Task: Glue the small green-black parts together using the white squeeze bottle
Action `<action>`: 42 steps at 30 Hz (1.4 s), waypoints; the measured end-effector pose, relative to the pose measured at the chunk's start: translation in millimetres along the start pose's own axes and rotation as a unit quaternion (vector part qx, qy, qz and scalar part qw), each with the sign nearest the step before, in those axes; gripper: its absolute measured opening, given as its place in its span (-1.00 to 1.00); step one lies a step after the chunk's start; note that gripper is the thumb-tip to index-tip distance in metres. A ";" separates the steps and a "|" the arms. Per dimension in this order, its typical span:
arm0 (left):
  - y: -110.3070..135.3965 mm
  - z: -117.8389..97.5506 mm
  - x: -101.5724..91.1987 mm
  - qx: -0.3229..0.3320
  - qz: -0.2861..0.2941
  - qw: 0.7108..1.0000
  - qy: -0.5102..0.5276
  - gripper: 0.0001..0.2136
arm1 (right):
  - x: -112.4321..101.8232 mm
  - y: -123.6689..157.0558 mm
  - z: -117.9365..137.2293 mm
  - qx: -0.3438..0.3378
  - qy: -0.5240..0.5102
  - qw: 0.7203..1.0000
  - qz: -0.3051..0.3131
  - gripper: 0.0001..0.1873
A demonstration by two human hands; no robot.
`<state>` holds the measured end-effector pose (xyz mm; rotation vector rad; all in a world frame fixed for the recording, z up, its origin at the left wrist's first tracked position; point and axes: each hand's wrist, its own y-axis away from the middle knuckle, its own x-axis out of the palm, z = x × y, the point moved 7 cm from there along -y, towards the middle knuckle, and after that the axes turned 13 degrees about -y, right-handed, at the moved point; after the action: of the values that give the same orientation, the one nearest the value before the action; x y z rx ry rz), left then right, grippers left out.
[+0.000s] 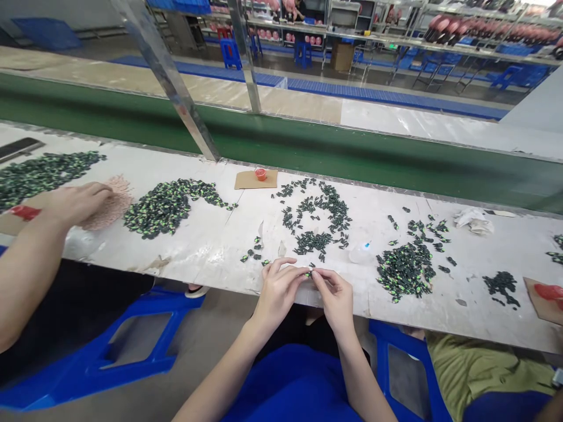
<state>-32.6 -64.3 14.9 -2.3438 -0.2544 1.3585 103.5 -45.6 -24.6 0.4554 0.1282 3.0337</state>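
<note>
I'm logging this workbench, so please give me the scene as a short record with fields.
Left hand: pinching a small dark part
Right hand: pinching the same part
Ahead: loose dark pieces on the table
Ahead-left: red tub on cardboard
Right: dark-and-green pile
Left: second dark-and-green pile
Far left: co-worker's hand at pink pieces

Long worktable (215,240) and stocked racks (396,41) (plus stools (230,54)) suggest a factory.

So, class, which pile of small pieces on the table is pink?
The second pile from the left: its pieces are pale pink, while the other piles, including the middle one just beyond the person's right hand, are dark.
</note>
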 end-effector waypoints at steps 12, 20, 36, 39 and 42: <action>-1.3 -10.1 -5.2 0.007 -0.044 0.999 0.003 -0.82 | 0.3 7.7 9.4 -0.109 0.005 0.994 -0.006 -0.86; -9.4 -7.7 -3.3 0.038 0.040 0.998 0.000 -0.76 | -5.2 3.3 12.3 -0.026 0.015 0.999 0.013 -0.83; -3.1 -28.1 6.7 0.104 0.053 0.993 -0.003 -0.76 | -20.7 -0.2 8.1 -0.058 -0.001 0.998 0.036 -0.68; -1.3 -43.7 22.2 0.134 0.107 0.985 0.021 -0.77 | -42.2 2.3 9.7 -0.036 0.058 0.996 0.050 -0.73; -0.3 -53.7 36.1 0.168 0.186 0.967 0.052 -0.77 | -72.2 4.8 15.6 -0.022 0.131 0.991 0.030 -0.73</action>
<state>31.9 -65.2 10.1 -2.2296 0.4376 1.3077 176.7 -55.2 -30.2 0.0573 0.0619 3.1342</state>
